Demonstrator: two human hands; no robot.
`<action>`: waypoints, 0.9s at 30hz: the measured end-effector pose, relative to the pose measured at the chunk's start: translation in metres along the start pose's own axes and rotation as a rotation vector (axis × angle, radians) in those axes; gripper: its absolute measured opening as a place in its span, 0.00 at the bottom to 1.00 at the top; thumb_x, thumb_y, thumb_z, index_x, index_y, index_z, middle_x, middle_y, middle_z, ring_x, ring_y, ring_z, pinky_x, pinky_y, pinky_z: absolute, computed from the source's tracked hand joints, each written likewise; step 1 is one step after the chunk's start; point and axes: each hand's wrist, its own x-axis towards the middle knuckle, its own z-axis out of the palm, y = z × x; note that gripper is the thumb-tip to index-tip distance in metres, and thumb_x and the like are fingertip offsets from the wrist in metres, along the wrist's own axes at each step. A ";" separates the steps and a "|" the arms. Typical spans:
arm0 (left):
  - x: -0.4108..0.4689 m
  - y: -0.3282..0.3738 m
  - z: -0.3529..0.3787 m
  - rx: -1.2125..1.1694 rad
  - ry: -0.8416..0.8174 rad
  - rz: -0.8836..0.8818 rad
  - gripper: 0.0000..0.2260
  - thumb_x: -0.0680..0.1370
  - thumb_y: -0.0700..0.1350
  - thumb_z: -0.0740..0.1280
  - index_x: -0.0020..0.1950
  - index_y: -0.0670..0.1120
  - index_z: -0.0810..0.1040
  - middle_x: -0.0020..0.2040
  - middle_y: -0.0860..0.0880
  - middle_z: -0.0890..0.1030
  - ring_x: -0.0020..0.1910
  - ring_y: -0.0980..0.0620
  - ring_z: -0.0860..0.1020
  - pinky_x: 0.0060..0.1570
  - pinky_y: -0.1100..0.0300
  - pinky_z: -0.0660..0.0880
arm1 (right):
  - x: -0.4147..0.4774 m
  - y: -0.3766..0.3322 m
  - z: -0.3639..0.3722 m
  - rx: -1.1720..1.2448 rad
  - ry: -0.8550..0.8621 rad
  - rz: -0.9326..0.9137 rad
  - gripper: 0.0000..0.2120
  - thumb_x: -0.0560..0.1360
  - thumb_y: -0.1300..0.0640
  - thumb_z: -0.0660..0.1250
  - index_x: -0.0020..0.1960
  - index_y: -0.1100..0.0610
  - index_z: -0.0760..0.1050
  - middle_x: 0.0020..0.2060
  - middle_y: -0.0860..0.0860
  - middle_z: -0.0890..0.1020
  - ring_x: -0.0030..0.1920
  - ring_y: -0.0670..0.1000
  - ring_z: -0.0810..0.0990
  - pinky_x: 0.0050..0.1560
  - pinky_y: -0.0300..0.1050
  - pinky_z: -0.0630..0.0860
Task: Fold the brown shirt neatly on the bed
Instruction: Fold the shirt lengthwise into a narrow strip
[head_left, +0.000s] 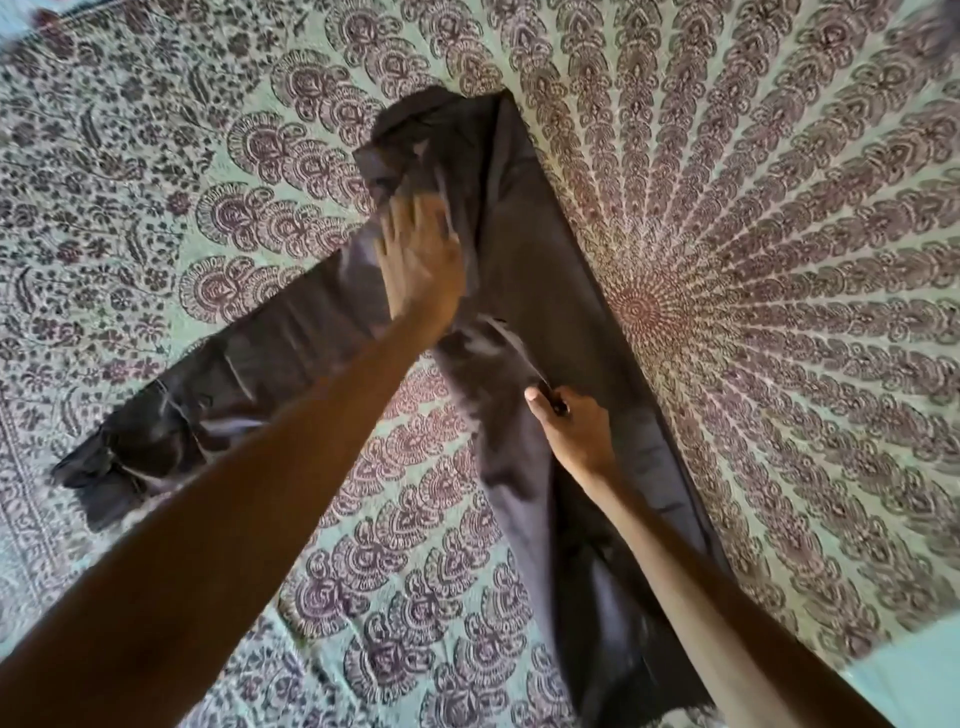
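The brown shirt (540, 291) lies on the bed as a long narrow strip running from the upper middle down to the bottom edge. One long sleeve (228, 379) stretches out to the lower left, its cuff crumpled. My left hand (421, 254) rests flat with fingers spread on the shirt near the shoulder, where the sleeve joins. My right hand (571, 431) pinches a folded edge of the shirt's body at mid-length, thumb on top.
A patterned bedspread (779, 260) in pale green with dark maroon mandala print covers the whole bed. A plain light strip (914, 675) shows at the lower right corner, past the bedspread's edge.
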 end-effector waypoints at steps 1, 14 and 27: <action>-0.027 -0.002 0.004 -0.046 -0.033 0.069 0.13 0.73 0.43 0.62 0.56 0.47 0.73 0.59 0.43 0.75 0.58 0.42 0.73 0.59 0.45 0.70 | -0.006 0.007 -0.003 0.001 -0.044 0.001 0.22 0.77 0.41 0.65 0.34 0.58 0.69 0.28 0.54 0.76 0.39 0.60 0.79 0.38 0.48 0.66; -0.287 -0.003 0.008 -0.095 -0.500 0.210 0.13 0.75 0.44 0.66 0.59 0.45 0.75 0.59 0.43 0.74 0.57 0.40 0.73 0.56 0.47 0.71 | -0.139 0.123 -0.058 -0.270 -0.280 0.012 0.24 0.67 0.44 0.77 0.26 0.56 0.66 0.22 0.46 0.67 0.23 0.39 0.66 0.25 0.38 0.62; -0.356 0.031 0.000 0.072 -0.634 0.425 0.28 0.68 0.53 0.73 0.65 0.47 0.71 0.64 0.45 0.71 0.61 0.44 0.71 0.59 0.49 0.70 | -0.196 0.184 -0.056 -0.275 -0.346 0.226 0.15 0.68 0.45 0.76 0.41 0.58 0.80 0.30 0.52 0.84 0.29 0.46 0.84 0.28 0.35 0.73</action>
